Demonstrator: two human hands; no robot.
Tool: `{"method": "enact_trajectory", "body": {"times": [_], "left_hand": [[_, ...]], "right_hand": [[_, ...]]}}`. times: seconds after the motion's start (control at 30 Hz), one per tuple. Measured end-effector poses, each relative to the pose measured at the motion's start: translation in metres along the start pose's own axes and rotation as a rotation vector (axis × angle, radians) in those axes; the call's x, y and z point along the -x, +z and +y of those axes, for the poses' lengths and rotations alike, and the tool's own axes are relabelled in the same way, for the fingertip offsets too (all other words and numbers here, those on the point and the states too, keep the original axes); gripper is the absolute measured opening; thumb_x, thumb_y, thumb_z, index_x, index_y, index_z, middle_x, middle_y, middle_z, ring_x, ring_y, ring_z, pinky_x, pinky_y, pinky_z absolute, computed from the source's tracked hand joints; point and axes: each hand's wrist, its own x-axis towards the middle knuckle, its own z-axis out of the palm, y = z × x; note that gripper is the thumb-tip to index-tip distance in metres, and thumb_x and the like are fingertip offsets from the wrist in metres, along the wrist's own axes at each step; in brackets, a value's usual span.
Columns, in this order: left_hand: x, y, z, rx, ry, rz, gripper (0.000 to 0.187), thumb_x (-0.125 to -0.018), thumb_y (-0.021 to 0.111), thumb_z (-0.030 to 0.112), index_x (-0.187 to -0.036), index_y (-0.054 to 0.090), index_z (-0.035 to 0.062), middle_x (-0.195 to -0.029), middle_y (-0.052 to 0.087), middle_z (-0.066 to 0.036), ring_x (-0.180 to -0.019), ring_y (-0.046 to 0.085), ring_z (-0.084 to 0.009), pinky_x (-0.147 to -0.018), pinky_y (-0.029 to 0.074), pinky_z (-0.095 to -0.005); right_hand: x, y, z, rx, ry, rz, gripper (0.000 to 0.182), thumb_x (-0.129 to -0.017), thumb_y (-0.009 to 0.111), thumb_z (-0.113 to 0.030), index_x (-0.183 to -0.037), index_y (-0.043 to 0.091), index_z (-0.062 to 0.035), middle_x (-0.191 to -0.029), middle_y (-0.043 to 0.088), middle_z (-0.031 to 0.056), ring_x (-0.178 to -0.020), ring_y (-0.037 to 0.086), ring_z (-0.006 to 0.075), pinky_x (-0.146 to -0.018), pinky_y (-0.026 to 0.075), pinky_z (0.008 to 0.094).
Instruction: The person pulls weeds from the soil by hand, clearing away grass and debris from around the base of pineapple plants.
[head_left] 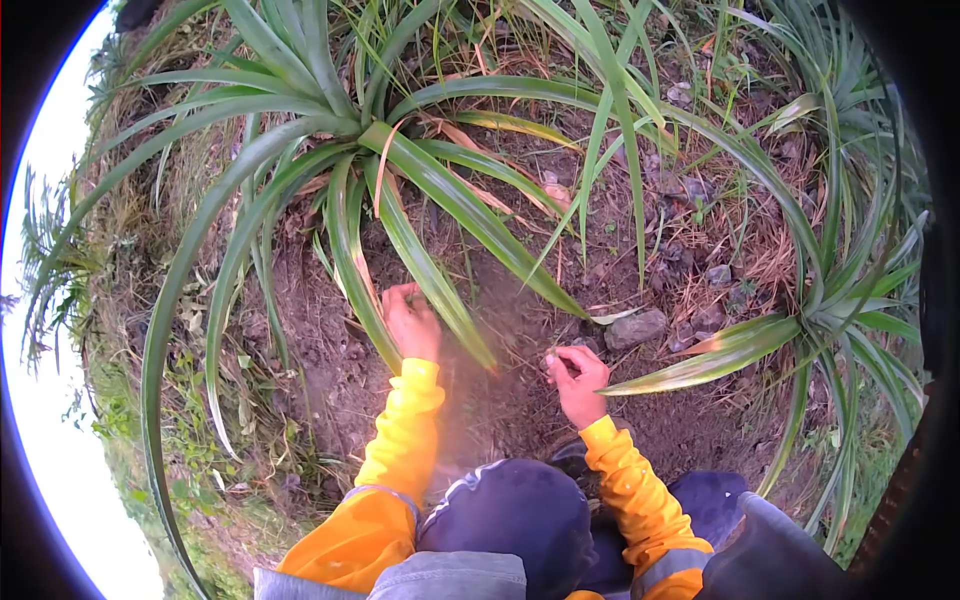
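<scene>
Beneath the long drooping leaves of a large spiky plant [345, 125], my left hand [411, 322] is low over the brown soil [330, 385]. Its fingers are curled, and their tips are too unclear to tell what they hold. My right hand [578, 382] is to the right of it, thumb and forefinger pinched together. Something tiny shows at those fingertips, too small to name. Close to the right hand, the tip of a broad green and yellowish leaf [700, 368] reaches in from the right.
A grey stone [636, 328] lies beyond my right hand. Another spiky plant [825, 310] grows at the right. Dry brown needles [765, 245] and small stones litter the ground there. My dark-clad knee [515, 515] is at the bottom. Green weeds [195, 450] grow at the left.
</scene>
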Motion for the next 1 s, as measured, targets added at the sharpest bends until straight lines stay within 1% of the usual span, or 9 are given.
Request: {"method": "enact_trajectory", "body": {"times": [0.13,0.23,0.27,0.33,0.37,0.47,0.5,0.57,1.0], "left_hand": [[-0.006,0.002,-0.006,0.123,-0.183,-0.125,0.016,-0.091,0.069,0.005,-0.106,0.065,0.0006,-0.102,0.065,-0.019,-0.095,0.065,-0.036,-0.084,0.05,-0.0465],[-0.041,-0.004,0.025,-0.154,0.397,0.164,0.019,-0.101,0.056,0.013,-0.112,0.06,-0.0021,-0.1,0.063,-0.017,-0.081,0.062,-0.0295,-0.076,0.05,-0.0408],[-0.049,0.02,0.007,-0.07,0.399,0.183,0.027,-0.107,0.052,0.023,-0.115,0.059,-0.0013,-0.106,0.062,-0.016,-0.092,0.061,-0.0266,-0.082,0.048,-0.0391],[-0.053,0.045,0.007,0.54,-0.073,0.016,0.03,-0.1,0.055,0.015,-0.123,0.061,-0.0036,-0.115,0.065,-0.024,-0.111,0.06,-0.0412,-0.097,0.046,-0.0495],[-0.057,0.053,0.008,0.561,-0.084,-0.025,0.03,-0.1,0.056,0.015,-0.123,0.062,-0.0036,-0.114,0.065,-0.024,-0.11,0.06,-0.041,-0.096,0.046,-0.0494],[-0.061,0.064,0.016,0.368,0.157,-0.03,0.03,-0.1,0.056,0.014,-0.123,0.062,-0.0036,-0.114,0.066,-0.024,-0.109,0.061,-0.0406,-0.095,0.047,-0.0492],[-0.061,0.063,0.016,0.317,0.212,-0.016,0.03,-0.1,0.056,0.014,-0.123,0.063,-0.0036,-0.114,0.066,-0.024,-0.109,0.061,-0.0404,-0.095,0.047,-0.0491],[-0.058,0.062,0.022,0.259,0.284,0.005,0.029,-0.1,0.056,0.014,-0.123,0.063,-0.0036,-0.113,0.067,-0.024,-0.108,0.062,-0.0401,-0.094,0.048,-0.0489],[-0.074,0.082,0.044,0.196,0.404,-0.007,0.029,-0.101,0.057,0.013,-0.123,0.066,-0.0035,-0.111,0.07,-0.023,-0.102,0.066,-0.0382,-0.09,0.051,-0.0479]], "right_hand": [[-0.003,-0.004,0.007,-0.075,0.063,0.011,0.016,-0.096,0.074,-0.005,-0.105,0.073,0.0071,-0.097,0.07,0.0087,-0.073,0.07,0.012,-0.065,0.06,0.0265],[-0.002,-0.003,0.009,-0.11,0.072,0.002,0.015,-0.095,0.074,-0.006,-0.105,0.074,0.006,-0.094,0.069,0.0072,-0.072,0.07,0.0118,-0.064,0.058,0.0267],[0.0,-0.002,0.007,-0.033,0.062,0.029,0.016,-0.095,0.075,-0.008,-0.105,0.075,0.0046,-0.091,0.069,0.0075,-0.07,0.069,0.0134,-0.064,0.057,0.028],[0.002,-0.007,0.006,0.07,0.026,-0.01,0.016,-0.096,0.074,-0.006,-0.105,0.074,0.007,-0.094,0.068,0.0084,-0.071,0.071,0.013,-0.062,0.058,0.0268],[0.004,-0.01,-0.011,0.061,0.055,-0.019,0.017,-0.096,0.075,-0.008,-0.106,0.074,0.006,-0.095,0.069,0.0096,-0.071,0.071,0.0142,-0.062,0.058,0.0283],[0.017,-0.023,0.017,0.372,-0.222,0.069,0.021,-0.1,0.072,-0.02,-0.112,0.074,-0.0025,-0.094,0.07,0.0103,-0.073,0.07,0.0158,-0.069,0.057,0.0326],[0.028,-0.028,0.002,0.03,0.148,0.029,0.021,-0.099,0.073,-0.019,-0.113,0.075,-0.003,-0.092,0.07,0.0104,-0.069,0.07,0.0162,-0.065,0.057,0.0328],[0.043,-0.05,-0.013,0.035,0.037,0.11,0.022,-0.098,0.075,-0.018,-0.112,0.075,-0.001,-0.091,0.071,0.0103,-0.066,0.07,0.0159,-0.062,0.056,0.0327],[0.064,-0.084,0.004,-0.022,0.144,0.224,0.021,-0.097,0.075,-0.017,-0.109,0.075,0.0,-0.084,0.072,0.0089,-0.063,0.072,0.0156,-0.062,0.058,0.0313]]}}
